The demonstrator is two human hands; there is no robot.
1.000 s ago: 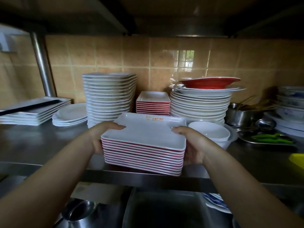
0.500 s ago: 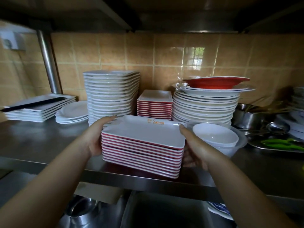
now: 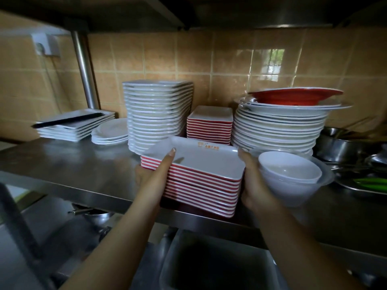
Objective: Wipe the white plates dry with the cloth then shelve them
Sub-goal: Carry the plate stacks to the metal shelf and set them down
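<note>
You've got the stack of red-edged white plates (image 3: 199, 176) clamped from both sides at the centre of the frame, sitting on the steel shelf (image 3: 69, 164) near its front edge. Left hand (image 3: 150, 174) has its fingers wrapped round the near-left corner, thumb lying flat over the rim. Right hand (image 3: 249, 181) cups the right side, squeezed against the white bowls (image 3: 293, 176), probably so the stack slides back square.

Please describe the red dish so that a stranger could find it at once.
Look along the steel shelf to the round white plate pile at the right, against the tiled wall. The red dish lies on top, the only all-red piece.
</note>
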